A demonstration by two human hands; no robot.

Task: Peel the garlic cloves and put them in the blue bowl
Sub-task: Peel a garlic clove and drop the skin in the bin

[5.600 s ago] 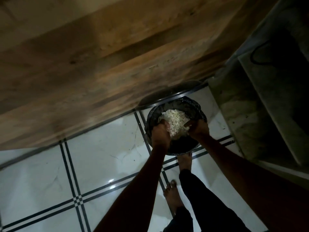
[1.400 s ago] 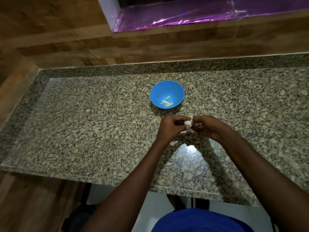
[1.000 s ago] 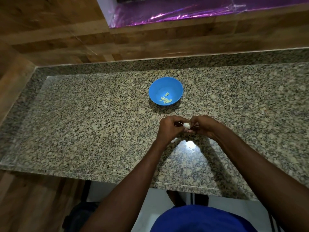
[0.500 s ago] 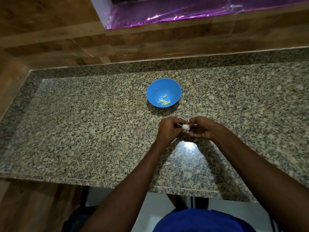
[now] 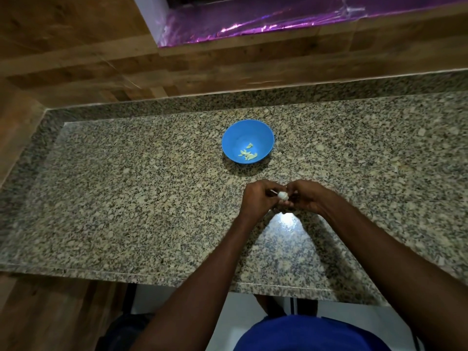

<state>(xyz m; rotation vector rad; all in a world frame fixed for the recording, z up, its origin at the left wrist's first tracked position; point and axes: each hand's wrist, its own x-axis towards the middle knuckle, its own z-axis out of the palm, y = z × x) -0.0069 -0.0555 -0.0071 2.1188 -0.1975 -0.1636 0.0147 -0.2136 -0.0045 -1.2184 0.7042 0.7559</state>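
Observation:
A small white garlic clove (image 5: 359, 196) is pinched between the fingertips of my left hand (image 5: 258, 198) and my right hand (image 5: 307, 197), just above the granite counter (image 5: 126, 198). A thin strip of skin sticks out from it toward my left fingers. The blue bowl (image 5: 247, 134) stands on the counter a short way beyond my hands, with several pale peeled cloves (image 5: 247, 154) lying in its bottom. My fingers hide most of the clove.
A wooden wall panel (image 5: 101, 59) runs behind the counter, with a purple-lit opening (image 5: 253, 19) above it. The counter's front edge (image 5: 152, 276) is close to my body. A bright light spot (image 5: 286, 219) reflects on the stone under my hands.
Some seconds ago both hands were at a black bin of garlic skins on the floor. Over the last second they have stayed together at the counter, working the clove with small finger shifts.

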